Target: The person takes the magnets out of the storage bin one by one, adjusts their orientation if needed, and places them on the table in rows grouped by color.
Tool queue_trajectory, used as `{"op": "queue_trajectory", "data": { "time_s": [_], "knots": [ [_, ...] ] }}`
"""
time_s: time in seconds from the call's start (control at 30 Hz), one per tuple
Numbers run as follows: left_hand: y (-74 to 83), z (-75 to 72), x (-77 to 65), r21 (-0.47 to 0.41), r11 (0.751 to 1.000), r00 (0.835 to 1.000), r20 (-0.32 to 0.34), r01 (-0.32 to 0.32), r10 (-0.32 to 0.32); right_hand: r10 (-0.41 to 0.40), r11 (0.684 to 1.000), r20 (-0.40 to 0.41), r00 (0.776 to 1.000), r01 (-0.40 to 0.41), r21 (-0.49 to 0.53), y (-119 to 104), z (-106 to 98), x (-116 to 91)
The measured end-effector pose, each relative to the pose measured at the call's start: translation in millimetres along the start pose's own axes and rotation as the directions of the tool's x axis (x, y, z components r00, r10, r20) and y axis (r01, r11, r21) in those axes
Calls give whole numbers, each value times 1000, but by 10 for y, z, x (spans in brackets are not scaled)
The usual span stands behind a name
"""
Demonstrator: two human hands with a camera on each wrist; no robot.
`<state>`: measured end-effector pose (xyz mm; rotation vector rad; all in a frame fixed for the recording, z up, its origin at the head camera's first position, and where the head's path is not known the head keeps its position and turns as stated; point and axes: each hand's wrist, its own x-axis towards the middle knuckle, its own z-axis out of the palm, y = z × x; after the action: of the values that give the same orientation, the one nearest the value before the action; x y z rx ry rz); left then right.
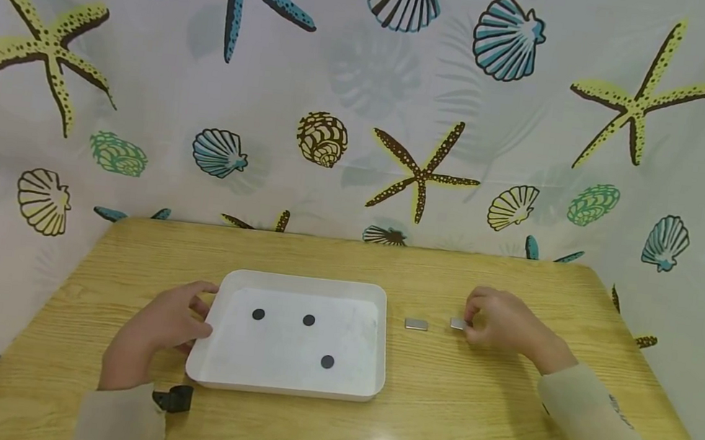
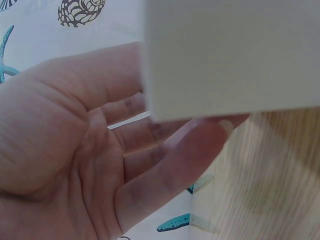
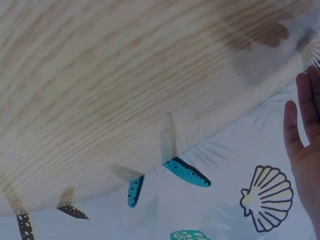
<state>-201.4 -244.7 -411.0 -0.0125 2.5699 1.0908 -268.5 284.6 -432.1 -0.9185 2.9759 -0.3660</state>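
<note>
A shallow white tray (image 1: 284,383) lies on the table with three dark round discs (image 1: 327,361) on its floor. My left hand (image 1: 168,319) holds the tray's left side, fingers and thumb about its wall; up close in the left wrist view, the fingers (image 2: 175,165) reach beneath the tray's edge (image 2: 230,60). To the right of the tray, my right hand (image 1: 500,322) pinches a small silver rectangular piece (image 1: 457,324) at the tabletop, its right end hidden by the fingers. A similar flat silver piece (image 1: 416,324) lies between that hand and the tray.
The wooden table (image 1: 433,432) has a pale curtain (image 1: 365,105) with starfish and shells behind it and along both sides. A black strap (image 1: 175,399) sits at the left wrist.
</note>
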Motion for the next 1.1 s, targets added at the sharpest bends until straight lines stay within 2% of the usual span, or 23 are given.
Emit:
{"op": "queue_trajectory", "data": {
  "time_s": [0.63, 1.1],
  "knots": [
    [22, -12, -50, -6, 1000, 1000, 3, -24, 24, -21, 1000, 32, 999, 21, -2, 90, 117, 2],
    [66, -20, -69, -9, 1000, 1000, 2, -13, 13, -35, 999, 48, 998, 36, -15, 35, 42, -35]
  ]
}}
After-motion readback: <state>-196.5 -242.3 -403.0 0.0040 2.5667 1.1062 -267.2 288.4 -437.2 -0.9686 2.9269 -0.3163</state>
